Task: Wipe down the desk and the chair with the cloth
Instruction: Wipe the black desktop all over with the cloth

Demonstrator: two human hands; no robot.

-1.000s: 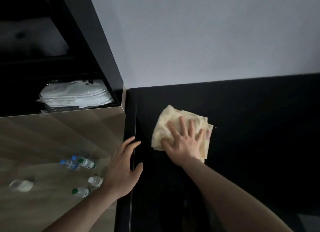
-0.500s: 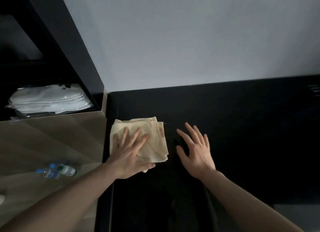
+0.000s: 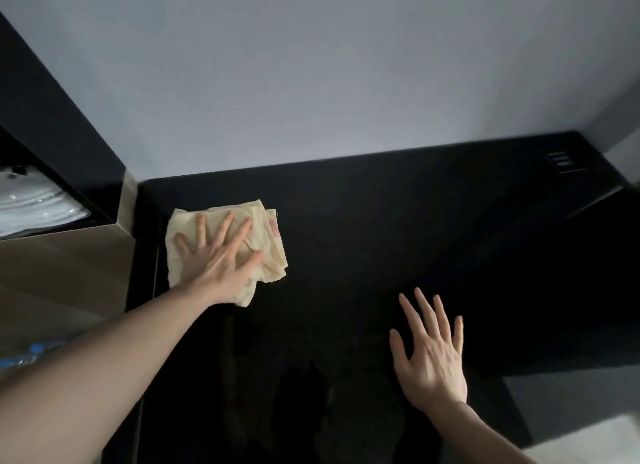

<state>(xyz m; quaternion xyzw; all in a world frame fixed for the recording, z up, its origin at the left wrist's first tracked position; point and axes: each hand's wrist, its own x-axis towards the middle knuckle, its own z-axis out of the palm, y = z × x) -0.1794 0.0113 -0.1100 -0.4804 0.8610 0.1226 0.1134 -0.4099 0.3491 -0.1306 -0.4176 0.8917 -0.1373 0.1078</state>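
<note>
left hand (image 3: 221,259) presses the cloth (image 3: 270,242) flat on the black counter (image 3: 381,221), fingers spread wide; right hand (image 3: 433,352) hovers, fingers straight and splayed.

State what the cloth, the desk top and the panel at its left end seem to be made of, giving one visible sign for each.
Cloth: soft woven fabric, pale yellow; it folds and shows frayed edges.
Desk top: smooth black, glossy, perhaps laminate or glass; it shows faint reflections.
Panel: wood-look brown surface, semi-gloss; grain streaks show, though veneer or laminate cannot be told.
</note>
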